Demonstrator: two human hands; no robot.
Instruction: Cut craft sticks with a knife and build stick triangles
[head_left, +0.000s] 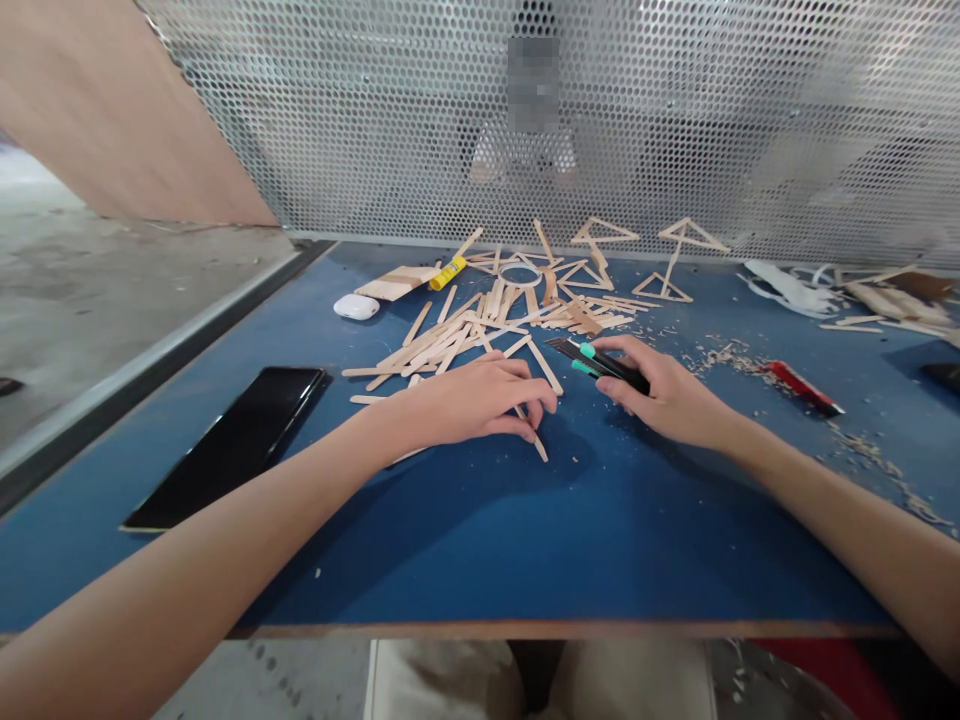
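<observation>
Left hand: grip nearly closed, fingertips about a wooden stick, bench centre. Right hand: grip wrapped round a cutter, tip toward 10 o'clock. Step, judged: positioning stick, cutter ready; next move calls for steady fingers, clear of blade. Blue bench: phone at 9 o'clock, stick pile at 12, shavings at 2. Room: concrete floor at 10, metal screen at 12.

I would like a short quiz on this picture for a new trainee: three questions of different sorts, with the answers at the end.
1. Which hand holds the black tool?
2. True or false: in the picture, the red tool lies to the left of the phone.
3. Fill in: the fingers of the left hand touch a thin wooden ____.

Key:
1. The right hand.
2. False.
3. Stick.
</observation>
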